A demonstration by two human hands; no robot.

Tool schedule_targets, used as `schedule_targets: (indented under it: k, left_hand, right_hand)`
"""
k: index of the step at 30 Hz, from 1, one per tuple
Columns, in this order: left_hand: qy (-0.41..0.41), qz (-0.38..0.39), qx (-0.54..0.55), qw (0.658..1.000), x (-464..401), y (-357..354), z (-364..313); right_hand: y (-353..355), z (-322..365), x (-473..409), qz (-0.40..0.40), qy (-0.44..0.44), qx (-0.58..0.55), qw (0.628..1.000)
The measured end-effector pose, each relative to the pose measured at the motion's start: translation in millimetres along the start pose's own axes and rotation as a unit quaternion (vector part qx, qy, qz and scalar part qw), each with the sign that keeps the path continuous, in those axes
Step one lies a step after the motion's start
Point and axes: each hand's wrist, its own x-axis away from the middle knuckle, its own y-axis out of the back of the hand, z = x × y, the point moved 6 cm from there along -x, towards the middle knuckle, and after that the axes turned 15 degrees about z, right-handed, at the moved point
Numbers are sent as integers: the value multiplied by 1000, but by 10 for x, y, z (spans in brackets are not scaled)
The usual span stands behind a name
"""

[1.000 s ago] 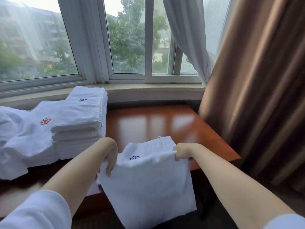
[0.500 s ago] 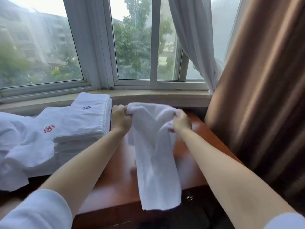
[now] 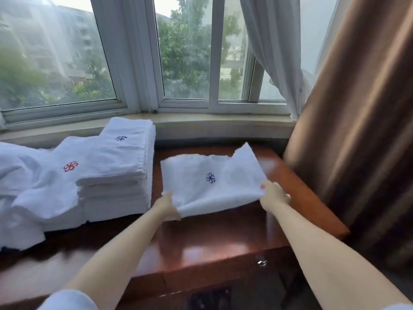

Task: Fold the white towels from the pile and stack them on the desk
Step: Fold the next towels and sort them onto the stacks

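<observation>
Towel [image 3: 212, 182] with the blue flower mark, laid half-folded on the desk [image 3: 219, 238] at about one o'clock from the middle of the view, far right corner lifted off the wood and blurred. Gripped at both near corners: left hand [image 3: 166, 203] pinching the near-left corner, right hand [image 3: 273, 194] pinching the near-right one, well apart with the cloth stretched between. Held that way, most likely, to keep the near edge taut and square so the layers settle flat — a slack grip would let the fold skew. Mark facing up, as on the stack.

Stack of folded towels [image 3: 118, 173] just beside at nine o'clock, its top piece showing a matching blue mark; close enough that the finished piece needs only a short carry leftward. Further out at nine o'clock, loose pile [image 3: 33, 186] of unfolded white cloth with a red flower mark, draped against the stack's left side and spilling toward the near edge.

Window sill [image 3: 223, 124] at twelve o'clock behind the desk, sheer curtain [image 3: 268, 52] at one o'clock, brown drape [image 3: 357, 130] at three o'clock hanging close by the desk's right edge — judged the only thing a wide swing of the right elbow might brush. Small metal drawer pull [image 3: 262, 262] at five o'clock on the desk front. Bare wood between hands and body, nothing seen blocking the next fold.
</observation>
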Motion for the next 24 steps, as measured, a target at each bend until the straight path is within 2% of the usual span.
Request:
schedule_targets:
  k: [1,2,3,4,8,11,14,17,20,22,24]
  left_hand:
    - [35,81,20,996,7,-233,114]
    - [70,147,47,985,31,-418,213]
    - [91,183,68,976,30,-539,301]
    - [95,184,79,975,22,-589,363]
    - [54,52,90,993,-81,-494,470]
    - [43,-2,28,999,-86,-432,443]
    - [73,-18,-61,995,-27,-432,443]
    - [111,8,-67,992,18,-467,569]
    - [104,27,7,994,40,-486,673]
    - [65,6,119,991,-14,-523,718]
    - [12,-1,247,969,-50,-599,674]
  right_hand:
    - [-256,-125,5,126,-25,68,989]
    - [-491,-234,48,242,-42,129,961]
    - [-652,-322,111,315,-61,181,930]
    - [-743,-378,134,338,-69,213,914]
    - [-724,-414,142,255,-84,134,954]
    - [-684,-521,187,171,-105,97,975]
    - [-715,-699,260,150,-156,120,969]
    - [-683,-779,331,121,-189,156,962]
    - [-733,-808,354,116,-179,158,964]
    - [-774,-841,345,101,-153,103,978]
    - [-769,-896,361,61,-133,43,988]
